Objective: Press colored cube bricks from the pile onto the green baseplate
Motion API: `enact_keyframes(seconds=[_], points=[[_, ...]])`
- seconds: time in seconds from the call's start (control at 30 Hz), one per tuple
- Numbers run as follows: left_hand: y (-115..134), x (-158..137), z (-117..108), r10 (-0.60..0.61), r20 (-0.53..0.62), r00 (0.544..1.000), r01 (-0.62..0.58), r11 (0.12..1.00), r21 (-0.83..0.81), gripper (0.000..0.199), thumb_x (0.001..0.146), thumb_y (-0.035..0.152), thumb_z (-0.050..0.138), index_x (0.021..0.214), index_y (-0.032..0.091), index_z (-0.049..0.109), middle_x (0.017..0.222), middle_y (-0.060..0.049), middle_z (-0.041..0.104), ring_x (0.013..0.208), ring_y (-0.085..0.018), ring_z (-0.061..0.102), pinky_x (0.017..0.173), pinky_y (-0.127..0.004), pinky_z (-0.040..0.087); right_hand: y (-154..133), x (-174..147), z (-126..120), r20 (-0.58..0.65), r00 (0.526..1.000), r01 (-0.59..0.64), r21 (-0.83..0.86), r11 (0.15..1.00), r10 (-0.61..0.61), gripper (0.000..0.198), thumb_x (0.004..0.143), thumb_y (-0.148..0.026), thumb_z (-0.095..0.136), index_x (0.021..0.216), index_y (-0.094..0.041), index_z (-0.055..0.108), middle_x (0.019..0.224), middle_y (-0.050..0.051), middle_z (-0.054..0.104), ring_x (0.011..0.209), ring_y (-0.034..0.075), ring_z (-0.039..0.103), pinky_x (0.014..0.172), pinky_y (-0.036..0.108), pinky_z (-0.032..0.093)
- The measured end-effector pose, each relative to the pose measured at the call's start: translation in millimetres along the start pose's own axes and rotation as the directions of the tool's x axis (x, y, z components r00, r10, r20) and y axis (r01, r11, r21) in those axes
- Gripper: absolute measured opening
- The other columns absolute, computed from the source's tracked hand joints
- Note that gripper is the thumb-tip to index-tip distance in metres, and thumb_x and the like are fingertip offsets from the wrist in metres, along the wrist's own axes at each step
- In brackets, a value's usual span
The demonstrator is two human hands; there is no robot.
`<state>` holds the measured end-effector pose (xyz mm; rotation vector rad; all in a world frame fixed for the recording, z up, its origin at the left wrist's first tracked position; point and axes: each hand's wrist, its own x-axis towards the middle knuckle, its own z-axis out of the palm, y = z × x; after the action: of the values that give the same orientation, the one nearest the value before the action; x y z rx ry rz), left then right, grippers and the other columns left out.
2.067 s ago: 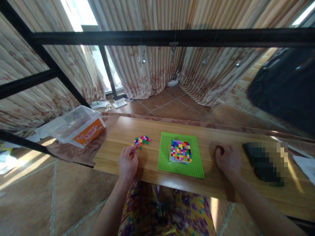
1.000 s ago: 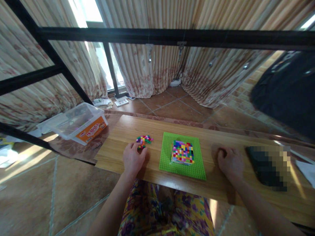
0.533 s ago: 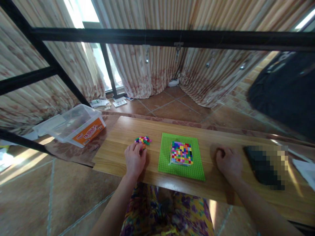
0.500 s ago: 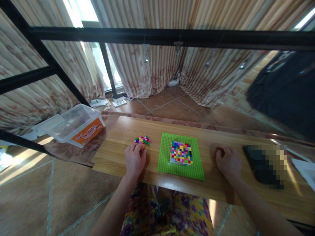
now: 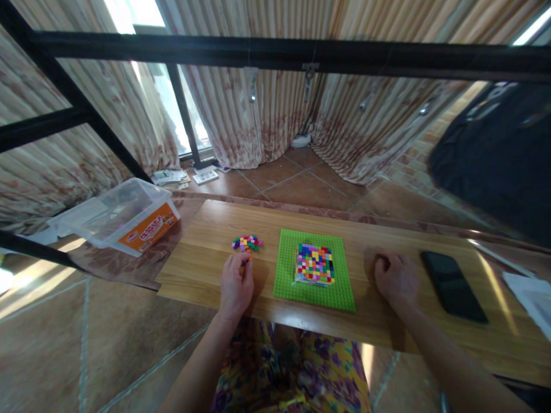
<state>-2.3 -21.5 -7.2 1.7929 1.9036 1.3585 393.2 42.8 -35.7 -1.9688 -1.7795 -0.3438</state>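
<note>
My left hand is closed in a pinch on a small orange brick, just in front of a loose pile of small coloured bricks. To its right lies a green baseplate on the wooden table. A many-coloured block of small bricks stands in the middle of that plate, its top covered in mixed colours. My right hand rests on the table to the right of the plate, fingers loosely curled, with nothing visible in them.
A black phone lies right of my right hand, with white paper beyond it. A clear plastic bin with an orange label stands on the floor left of the table. A black metal bar crosses in front.
My left hand has drawn back slightly from the brick pile, and the orange brick now shows at its fingertips. The right hand stays in place. The view has shifted a little.
</note>
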Motion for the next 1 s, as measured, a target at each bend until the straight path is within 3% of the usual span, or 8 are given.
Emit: enact_keyframes(seconds=[0.4,0.7,0.83,1.0], points=[[-4.7,-0.6,5.9,0.04,0.051,0.998,-0.044,0.996,0.079,0.014,0.091,0.02,0.047,0.092,0.019,0.061,0.09,-0.008,0.066,0.089,-0.021,0.061,0.083,-0.033,0.051,-5.1,-0.2,-2.7,0.015,0.999,-0.038,-0.01,0.999,0.038,0.031,0.084,-0.029,0.042,0.094,-0.015,0.068,0.093,0.012,0.065,0.088,0.023,0.053,0.081,0.036,0.041],[-4.3,9.5,9.5,0.017,0.068,0.998,-0.033,0.97,0.241,0.02,0.092,0.025,0.047,0.094,0.02,0.066,0.095,-0.009,0.07,0.094,-0.023,0.063,0.086,-0.036,0.05,-5.9,0.5,-3.4,0.009,0.999,-0.031,0.019,0.999,0.031,0.028,0.083,-0.027,0.043,0.093,-0.017,0.067,0.092,0.011,0.063,0.09,0.024,0.053,0.083,0.037,0.04],[2.5,10.2,6.5,0.038,0.043,0.998,-0.044,0.987,0.154,0.02,0.092,0.026,0.049,0.096,0.02,0.068,0.099,-0.009,0.07,0.097,-0.021,0.064,0.089,-0.035,0.051,-6.4,0.7,-3.8,0.009,0.999,-0.031,0.02,0.999,0.031,0.028,0.082,-0.026,0.043,0.092,-0.016,0.067,0.091,0.012,0.063,0.09,0.024,0.052,0.084,0.038,0.04],[34.5,0.0,4.8,0.069,0.108,0.992,-0.058,0.994,-0.097,0.017,0.091,0.027,0.054,0.092,0.02,0.07,0.09,-0.006,0.071,0.086,-0.017,0.066,0.08,-0.03,0.054,-6.1,0.7,-3.4,0.01,0.999,-0.044,0.019,0.999,0.044,0.029,0.083,-0.027,0.043,0.094,-0.015,0.067,0.092,0.012,0.063,0.09,0.023,0.051,0.083,0.037,0.04]])
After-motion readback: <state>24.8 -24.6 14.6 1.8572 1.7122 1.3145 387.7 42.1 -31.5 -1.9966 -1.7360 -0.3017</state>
